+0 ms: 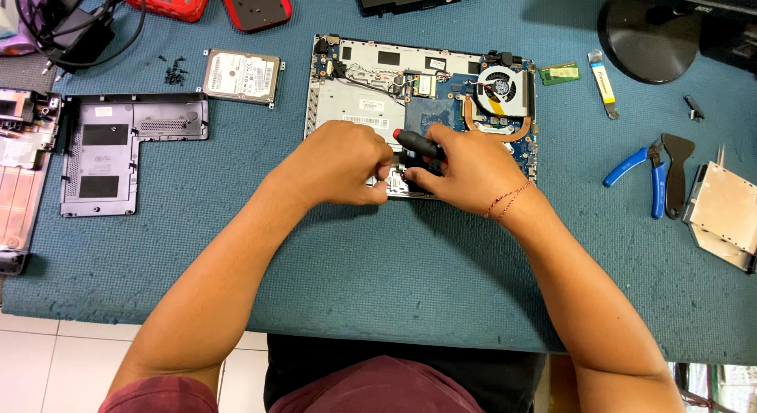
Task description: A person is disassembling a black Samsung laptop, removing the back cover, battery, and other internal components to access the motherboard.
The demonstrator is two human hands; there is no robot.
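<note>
Head view: an opened laptop (422, 105) lies at upper centre of the frame, boards and fan bare. Both hands meet at its near edge: right hand (465, 172) fingers clamped on a screwdriver (418, 145), left hand (339, 162) fingers pinched beside. Removed already: a bottom cover (118, 153), a hard drive (240, 75), screws (175, 68), spread left on the desk (355, 263); the boards remain in.

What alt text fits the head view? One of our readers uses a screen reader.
Two hands work on an opened laptop on a blue mat: the right hand holds a screwdriver and the left hand rests beside it on the laptop's near edge. A hard drive, cover panel and blue pliers lie around.
</note>
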